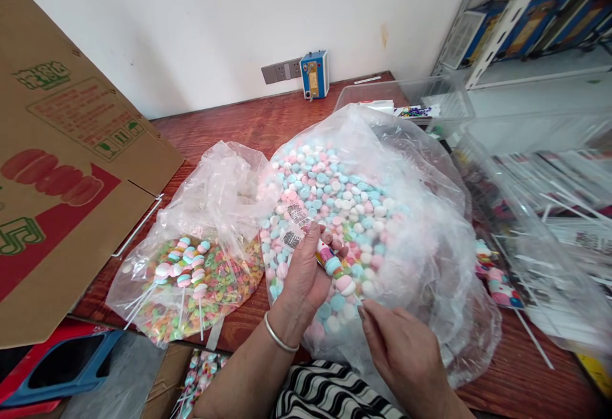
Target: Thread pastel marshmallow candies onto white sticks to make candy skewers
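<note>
The left hand (308,269) grips the wrapper (325,253), best gently, candies (344,284) just beyond its fingertips; the right hand (406,342) seemingly pinches their stick (357,301).

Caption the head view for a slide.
Left hand holds a candy skewer over a clear bag of pastel candies, the right hand near the skewer's lower end.

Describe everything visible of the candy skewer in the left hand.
The candy skewer is a row of rounded, matte-looking sweets in pale blue, pink and white, with orange and green pieces between. The left hand holds its upper part, where a colourful printed wrapper seems to cover it. It slants down toward the right hand, over a large clear plastic bag. Whether the right hand touches its lower end is unclear.
</note>
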A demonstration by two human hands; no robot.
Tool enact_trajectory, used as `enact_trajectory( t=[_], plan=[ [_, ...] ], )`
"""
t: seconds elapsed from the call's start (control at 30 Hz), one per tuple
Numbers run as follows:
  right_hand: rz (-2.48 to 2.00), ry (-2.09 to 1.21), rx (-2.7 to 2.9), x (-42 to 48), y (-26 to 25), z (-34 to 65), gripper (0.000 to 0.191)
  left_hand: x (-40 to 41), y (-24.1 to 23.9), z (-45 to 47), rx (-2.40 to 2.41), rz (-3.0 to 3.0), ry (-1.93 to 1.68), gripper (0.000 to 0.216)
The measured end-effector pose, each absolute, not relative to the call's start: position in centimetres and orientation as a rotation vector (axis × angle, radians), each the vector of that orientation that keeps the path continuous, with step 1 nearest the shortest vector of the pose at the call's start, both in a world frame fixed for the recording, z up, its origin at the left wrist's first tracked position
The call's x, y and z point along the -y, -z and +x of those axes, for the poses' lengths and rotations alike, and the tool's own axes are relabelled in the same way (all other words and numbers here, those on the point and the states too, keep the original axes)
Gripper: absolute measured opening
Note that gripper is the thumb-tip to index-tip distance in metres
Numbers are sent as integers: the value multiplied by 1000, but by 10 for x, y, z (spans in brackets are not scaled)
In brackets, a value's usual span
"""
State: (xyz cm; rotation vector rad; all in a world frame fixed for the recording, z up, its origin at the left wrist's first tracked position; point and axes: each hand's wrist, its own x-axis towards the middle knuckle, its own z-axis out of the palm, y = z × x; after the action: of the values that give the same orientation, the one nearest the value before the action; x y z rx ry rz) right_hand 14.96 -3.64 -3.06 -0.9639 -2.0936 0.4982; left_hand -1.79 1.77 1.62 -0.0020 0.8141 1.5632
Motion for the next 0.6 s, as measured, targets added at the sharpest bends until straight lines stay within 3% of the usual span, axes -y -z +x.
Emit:
enact_trajectory(
  t=[0.17, 0.23, 0.3, 0.37, 0.5, 0.6],
  plan=[
    [-1168, -1839, 1126, 38, 12, 139, 32, -18, -11, -20, -605, 30, -1471, 20],
    [-1120, -2071, 821, 38, 9, 135, 37, -18, -12, -18, -553, 33, -1458, 20],
    [-1111, -2089, 832, 38, 10, 132, 39, -18, -14, -15, -553, 40, -1455, 21],
    [-1155, -1822, 1173, 37, 15, 131, 37, -18, -17, -10, -596, 40, -1460, 24],
    [-1101, -608, 1968, 30, 28, 136, 18, -17, -21, -5, -680, 11, -1474, 25],
    [-1059, -59, 2135, 26, 32, 138, 19, -17, -22, -5, -701, 3, -1491, 27]
  ],
)
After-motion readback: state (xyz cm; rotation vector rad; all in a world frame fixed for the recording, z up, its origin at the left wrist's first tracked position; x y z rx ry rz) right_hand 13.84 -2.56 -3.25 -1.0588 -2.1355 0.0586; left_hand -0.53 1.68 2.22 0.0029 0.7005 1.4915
